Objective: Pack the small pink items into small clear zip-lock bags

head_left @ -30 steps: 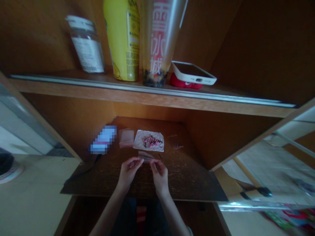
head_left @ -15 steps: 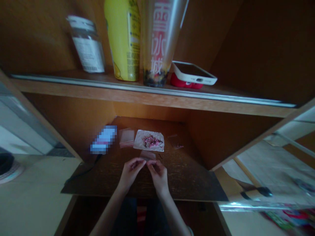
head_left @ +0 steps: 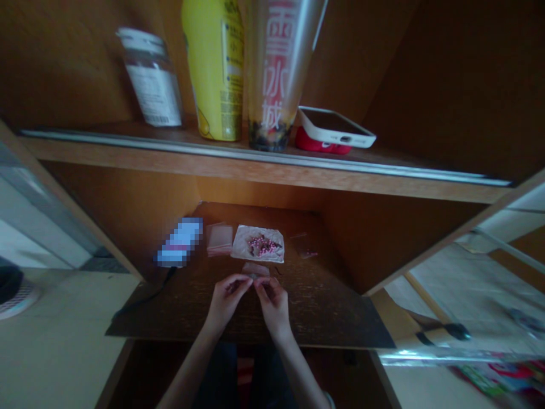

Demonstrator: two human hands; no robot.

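Note:
Low over the dark brown desk board (head_left: 332, 318), my left hand (head_left: 229, 295) and my right hand (head_left: 272, 295) meet at their fingertips. Both pinch the near edge of a small clear plastic bag (head_left: 256, 269), which points away from me. Just beyond it lies a white paper sheet (head_left: 242, 247) bearing a heap of pink beaded pieces with dark strands (head_left: 264, 245). A stack of small clear bags (head_left: 219, 238) sits left of the sheet. To its right is another clear bag (head_left: 305, 247) with a few pink bits in it.
A lit phone (head_left: 179, 242), its screen blurred out, leans at the left with a cable. On the shelf above stand a white-capped jar (head_left: 154, 91), a yellow bottle (head_left: 219, 79), a drink cup (head_left: 272, 85) and a white-cased phone (head_left: 336, 128) on a red object.
Very little differs. My fingertips shift slightly at the bag's edge, and the bag's angle changes a touch. Everything else stays put.

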